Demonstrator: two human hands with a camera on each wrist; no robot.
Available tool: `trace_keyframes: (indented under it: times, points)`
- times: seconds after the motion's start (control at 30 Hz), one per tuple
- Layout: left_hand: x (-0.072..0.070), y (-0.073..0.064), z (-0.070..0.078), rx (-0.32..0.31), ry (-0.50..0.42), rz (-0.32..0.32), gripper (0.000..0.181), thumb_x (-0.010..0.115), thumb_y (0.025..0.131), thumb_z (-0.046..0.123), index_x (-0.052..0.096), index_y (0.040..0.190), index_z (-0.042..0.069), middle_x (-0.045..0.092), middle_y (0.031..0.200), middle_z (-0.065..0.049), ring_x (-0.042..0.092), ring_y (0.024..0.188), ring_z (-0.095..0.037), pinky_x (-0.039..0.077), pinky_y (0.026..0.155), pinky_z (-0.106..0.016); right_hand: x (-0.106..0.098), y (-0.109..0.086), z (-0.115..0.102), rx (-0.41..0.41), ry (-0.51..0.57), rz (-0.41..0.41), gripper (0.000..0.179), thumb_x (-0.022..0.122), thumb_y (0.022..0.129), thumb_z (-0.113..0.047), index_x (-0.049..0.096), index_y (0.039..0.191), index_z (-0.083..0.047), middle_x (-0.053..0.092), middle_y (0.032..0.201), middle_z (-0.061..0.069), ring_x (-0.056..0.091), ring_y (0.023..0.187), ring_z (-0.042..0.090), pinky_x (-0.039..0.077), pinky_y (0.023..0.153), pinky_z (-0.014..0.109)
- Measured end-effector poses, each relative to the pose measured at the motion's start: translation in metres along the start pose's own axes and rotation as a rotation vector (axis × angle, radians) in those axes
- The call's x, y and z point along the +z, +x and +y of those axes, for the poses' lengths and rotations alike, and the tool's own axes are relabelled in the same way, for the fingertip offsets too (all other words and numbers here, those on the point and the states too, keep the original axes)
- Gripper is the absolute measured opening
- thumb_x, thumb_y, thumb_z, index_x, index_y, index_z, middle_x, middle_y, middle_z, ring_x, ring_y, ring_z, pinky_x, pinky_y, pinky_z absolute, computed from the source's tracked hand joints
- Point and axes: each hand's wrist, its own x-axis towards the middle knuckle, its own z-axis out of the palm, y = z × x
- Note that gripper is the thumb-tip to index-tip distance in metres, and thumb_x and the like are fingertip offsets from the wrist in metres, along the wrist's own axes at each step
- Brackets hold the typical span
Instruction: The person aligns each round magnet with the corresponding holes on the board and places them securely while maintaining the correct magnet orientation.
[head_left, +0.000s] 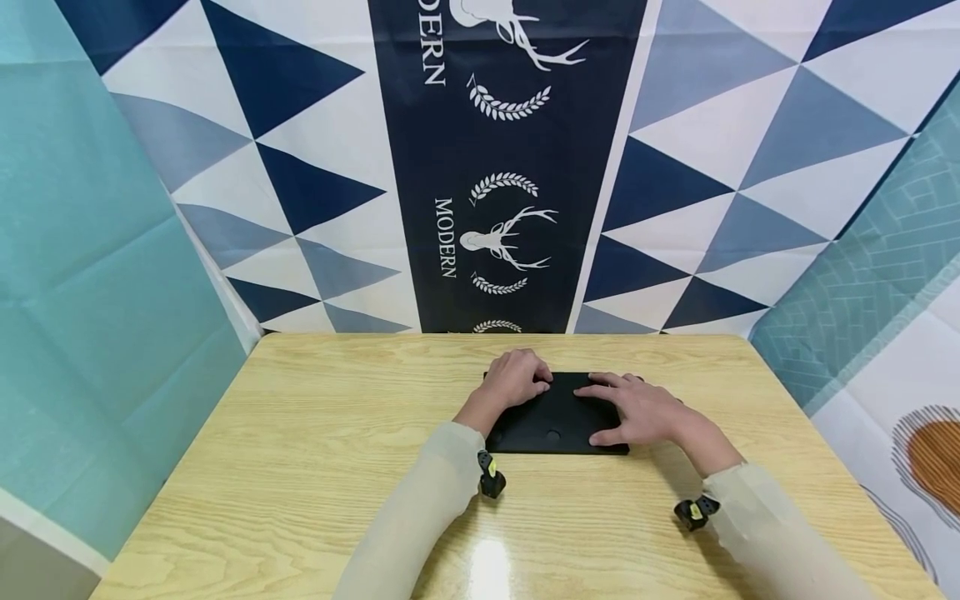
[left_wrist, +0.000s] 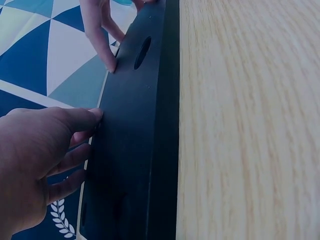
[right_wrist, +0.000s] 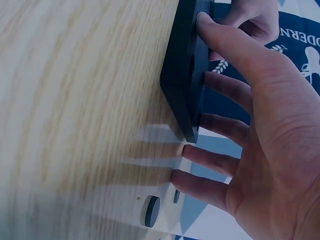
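A flat black rectangular case (head_left: 536, 425) lies on the wooden table, with a small round mark near its front edge. My left hand (head_left: 513, 379) rests at its far left part, the thumb and fingertips touching the case. Over the right end, my right hand (head_left: 647, 410) spreads its fingers. In the right wrist view, the right thumb (right_wrist: 215, 25) lies on the case's upper face, while the ring and little fingers reach down beside its end. An oval recess (left_wrist: 143, 52) shows on the case in the left wrist view.
A small black disc (right_wrist: 152, 211) lies on the table beyond the case's right end, with a smaller dark piece (right_wrist: 176, 196) close by. Behind the table's far edge hangs a patterned cloth (head_left: 502, 167); a teal sheet (head_left: 97, 250) hangs on the left.
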Motion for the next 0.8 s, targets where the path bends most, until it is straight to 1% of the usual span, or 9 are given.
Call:
trace_keyframes:
  times: [0.17, 0.2, 0.33, 0.37, 0.4, 0.43, 0.6, 0.7, 0.8]
  points:
    - [-0.015, -0.014, 0.012, 0.005, 0.001, 0.002, 0.017, 0.078, 0.109, 0.03, 0.089, 0.122, 0.03, 0.083, 0.129, 0.007, 0.076, 0.122, -0.018, 0.064, 0.102, -0.045, 0.0, -0.001, 0.0, 0.001, -0.009, 0.004, 0.084, 0.081, 0.093, -0.069, 0.064, 0.16, -0.022, 0.049, 0.173, 0.026, 0.056, 0.146, 0.061, 0.058, 0.097, 0.075]
    - [-0.007, -0.009, 0.007, 0.012, 0.01, 0.02, 0.017, 0.078, 0.109, 0.034, 0.09, 0.12, 0.03, 0.083, 0.128, 0.008, 0.076, 0.121, -0.017, 0.064, 0.101, -0.044, -0.001, -0.001, 0.0, 0.002, -0.011, 0.003, 0.084, 0.081, 0.093, -0.069, 0.064, 0.161, -0.022, 0.049, 0.173, 0.026, 0.056, 0.146, 0.061, 0.058, 0.097, 0.075]
    - [-0.011, -0.01, 0.009, 0.017, 0.007, 0.009, 0.018, 0.077, 0.109, 0.033, 0.09, 0.121, 0.029, 0.084, 0.129, 0.007, 0.076, 0.122, -0.017, 0.065, 0.102, -0.044, -0.003, -0.002, -0.001, 0.01, -0.016, -0.004, 0.084, 0.081, 0.093, -0.07, 0.064, 0.161, -0.023, 0.049, 0.174, 0.025, 0.056, 0.146, 0.061, 0.057, 0.096, 0.077]
    - [-0.002, -0.004, 0.003, 0.027, 0.012, 0.028, 0.018, 0.077, 0.109, 0.038, 0.09, 0.119, 0.03, 0.084, 0.127, 0.009, 0.076, 0.121, -0.016, 0.065, 0.101, -0.043, -0.003, -0.002, -0.002, 0.011, -0.017, -0.006, 0.084, 0.081, 0.093, -0.07, 0.064, 0.161, -0.023, 0.049, 0.173, 0.025, 0.056, 0.146, 0.061, 0.057, 0.096, 0.077]
    - [0.0, -0.002, 0.002, 0.027, 0.015, 0.03, 0.018, 0.077, 0.109, 0.038, 0.09, 0.119, 0.031, 0.084, 0.127, 0.009, 0.076, 0.121, -0.015, 0.065, 0.1, -0.042, -0.003, -0.002, -0.002, 0.013, -0.019, -0.008, 0.084, 0.081, 0.093, -0.07, 0.064, 0.161, -0.023, 0.049, 0.174, 0.025, 0.056, 0.146, 0.061, 0.057, 0.096, 0.077]
    - [-0.007, -0.007, 0.006, 0.02, 0.009, 0.013, 0.017, 0.077, 0.109, 0.034, 0.09, 0.12, 0.031, 0.084, 0.128, 0.009, 0.076, 0.122, -0.016, 0.065, 0.101, -0.043, -0.004, -0.002, -0.002, 0.016, -0.02, -0.01, 0.084, 0.081, 0.093, -0.07, 0.064, 0.161, -0.023, 0.049, 0.174, 0.025, 0.056, 0.146, 0.061, 0.057, 0.096, 0.077]
    - [0.01, 0.011, -0.009, 0.019, -0.006, 0.019, 0.015, 0.08, 0.107, 0.037, 0.089, 0.118, 0.038, 0.083, 0.127, 0.015, 0.076, 0.121, -0.011, 0.064, 0.101, -0.04, -0.004, -0.001, -0.002, 0.021, -0.026, -0.021, 0.084, 0.082, 0.093, -0.07, 0.063, 0.161, -0.024, 0.048, 0.174, 0.025, 0.057, 0.147, 0.059, 0.057, 0.099, 0.077]
    - [0.028, 0.023, -0.023, 0.027, -0.024, 0.034, 0.013, 0.081, 0.105, 0.04, 0.089, 0.116, 0.04, 0.083, 0.126, 0.017, 0.075, 0.12, -0.01, 0.063, 0.101, -0.039, -0.004, 0.0, -0.002, 0.019, -0.021, -0.026, 0.085, 0.082, 0.093, -0.069, 0.063, 0.161, -0.024, 0.048, 0.174, 0.025, 0.056, 0.147, 0.06, 0.056, 0.101, 0.077]
    - [0.033, 0.026, -0.027, 0.04, -0.014, 0.039, 0.013, 0.082, 0.105, 0.042, 0.089, 0.115, 0.042, 0.082, 0.124, 0.017, 0.075, 0.118, -0.01, 0.064, 0.1, -0.039, -0.004, 0.0, -0.003, 0.02, -0.014, -0.032, 0.085, 0.082, 0.093, -0.069, 0.063, 0.161, -0.023, 0.047, 0.174, 0.025, 0.056, 0.148, 0.061, 0.056, 0.102, 0.077]
